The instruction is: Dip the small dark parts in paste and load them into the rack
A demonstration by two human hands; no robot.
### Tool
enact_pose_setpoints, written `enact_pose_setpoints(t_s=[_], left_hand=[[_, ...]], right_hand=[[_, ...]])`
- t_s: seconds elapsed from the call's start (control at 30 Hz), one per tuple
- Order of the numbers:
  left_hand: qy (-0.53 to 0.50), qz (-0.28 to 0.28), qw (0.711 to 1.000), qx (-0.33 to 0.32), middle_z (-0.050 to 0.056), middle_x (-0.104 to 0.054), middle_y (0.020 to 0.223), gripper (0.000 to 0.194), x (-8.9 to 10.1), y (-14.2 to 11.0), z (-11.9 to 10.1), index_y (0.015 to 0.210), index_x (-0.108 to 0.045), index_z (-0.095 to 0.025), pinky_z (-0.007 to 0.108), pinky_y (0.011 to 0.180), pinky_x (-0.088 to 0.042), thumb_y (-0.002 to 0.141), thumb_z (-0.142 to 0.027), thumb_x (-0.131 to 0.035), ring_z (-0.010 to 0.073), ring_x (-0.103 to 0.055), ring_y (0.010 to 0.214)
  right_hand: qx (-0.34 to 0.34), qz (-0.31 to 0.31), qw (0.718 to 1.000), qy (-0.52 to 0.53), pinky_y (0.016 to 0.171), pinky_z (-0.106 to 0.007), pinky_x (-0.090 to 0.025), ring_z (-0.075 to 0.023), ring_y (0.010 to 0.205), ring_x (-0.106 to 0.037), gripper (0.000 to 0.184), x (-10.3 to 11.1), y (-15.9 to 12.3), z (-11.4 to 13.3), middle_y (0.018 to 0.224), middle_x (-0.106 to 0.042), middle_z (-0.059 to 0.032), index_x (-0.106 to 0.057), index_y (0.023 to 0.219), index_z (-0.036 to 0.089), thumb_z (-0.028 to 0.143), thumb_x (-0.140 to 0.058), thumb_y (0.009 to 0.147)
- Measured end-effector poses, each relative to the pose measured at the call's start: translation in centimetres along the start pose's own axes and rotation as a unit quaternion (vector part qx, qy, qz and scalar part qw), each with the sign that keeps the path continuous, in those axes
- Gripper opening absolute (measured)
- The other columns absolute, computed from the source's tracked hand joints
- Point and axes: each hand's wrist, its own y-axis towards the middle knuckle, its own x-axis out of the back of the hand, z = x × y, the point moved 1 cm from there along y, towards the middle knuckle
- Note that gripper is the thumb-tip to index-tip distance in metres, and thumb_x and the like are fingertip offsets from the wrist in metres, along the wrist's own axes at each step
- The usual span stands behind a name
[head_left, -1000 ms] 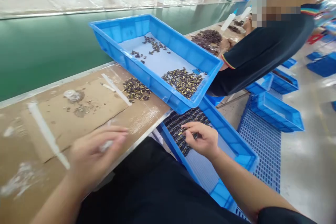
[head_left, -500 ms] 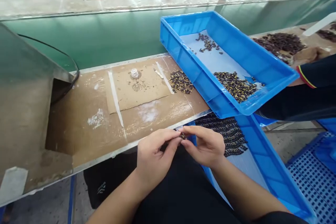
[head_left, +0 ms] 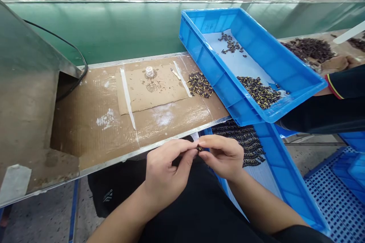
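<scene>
Hands together: left hand (head_left: pixel 168 171) and right hand (head_left: pixel 222 157) meet over a shallow blue plastic tray (head_left: pixel 285 171), fingertips of both pinching a small dark part with a yellow tip (head_left: pixel 199 148). That tray holds neat rows of black-and-yellow parts (head_left: pixel 236 136), just beyond the hands. A second blue plastic tray (head_left: pixel 211 68) sits on the edge of the brown-covered desk (head_left: pixel 128 136), overhanging the first, with a heap of similar parts (head_left: pixel 258 91) and a smaller dark cluster (head_left: pixel 230 43) inside. A loose pile of parts (head_left: pixel 199 84) lies on the desk beside it. Left of that, a tan cardboard sheet (head_left: pixel 151 91) carries a small clear plastic cup (head_left: pixel 149 71). A co-worker's black sleeve (head_left: pixel 322 115) shows at right.
</scene>
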Motion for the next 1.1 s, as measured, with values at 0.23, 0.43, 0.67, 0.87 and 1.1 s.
enact_pose_setpoints(t_s=[0.23, 0.43, 0.67, 0.87, 1.1], left_hand=[[-0.040, 0.015, 0.998, 0.056, 0.001, -0.081, 0.095, 0.017, -0.2, 0.2, 0.1, 0.105, -0.079, -0.021, 0.019, 0.076, -0.065, 0.092, -0.012, -0.072, 0.0126, -0.078, 0.079], [-0.114, 0.006, 0.986, 0.124, 0.000, -0.080, 0.084, 0.015, -0.2, 0.4, 0.6, 0.105, -0.080, -0.022, 0.016, 0.063, -0.064, 0.092, -0.017, -0.075, 0.0110, -0.076, 0.065], [-0.174, 0.009, 0.968, 0.183, 0.001, -0.078, 0.078, 0.010, 0.0, 0.9, 0.6, 0.102, -0.080, -0.020, 0.014, 0.062, -0.063, 0.095, -0.019, -0.073, 0.0107, -0.075, 0.063], [-0.222, 0.021, 0.943, 0.248, 0.002, -0.077, 0.074, 0.010, -0.1, 1.4, 0.4, 0.101, -0.080, -0.018, 0.013, 0.062, -0.062, 0.096, -0.023, -0.073, 0.0102, -0.073, 0.062], [-0.236, 0.034, 0.934, 0.267, 0.001, -0.075, 0.069, 0.012, -0.1, 1.5, 0.8, 0.104, -0.080, -0.019, 0.012, 0.059, -0.060, 0.096, -0.025, -0.073, 0.0092, -0.071, 0.060]], right_hand=[[-0.021, -0.008, 1.000, -0.012, 0.078, -0.030, -0.069, -0.0195, 0.086, -0.081, 0.031, 0.1, 0.1, 0.1, 0.101, -0.083, -0.0050, -0.080, 0.121, 0.028, 0.020, -0.080, 0.091], [-0.066, 0.005, 0.998, 0.006, 0.078, -0.031, -0.068, -0.0197, 0.089, -0.080, 0.027, -0.1, 0.0, -0.1, 0.104, -0.083, -0.0050, -0.080, 0.120, 0.030, 0.022, -0.077, 0.094], [-0.073, -0.002, 0.997, 0.037, 0.082, -0.031, -0.069, -0.0194, 0.093, -0.081, 0.035, -0.4, 0.0, -0.1, 0.108, -0.083, -0.0033, -0.079, 0.122, 0.032, 0.015, -0.079, 0.091], [-0.072, -0.004, 0.997, 0.036, 0.080, -0.031, -0.069, -0.0199, 0.090, -0.081, 0.041, -0.4, 0.2, -0.1, 0.106, -0.083, -0.0020, -0.080, 0.121, 0.035, 0.013, -0.082, 0.087], [-0.086, -0.006, 0.996, 0.038, 0.079, -0.030, -0.069, -0.0192, 0.089, -0.081, 0.042, -0.4, 0.0, -0.2, 0.106, -0.083, -0.0016, -0.081, 0.119, 0.034, 0.011, -0.083, 0.084]])
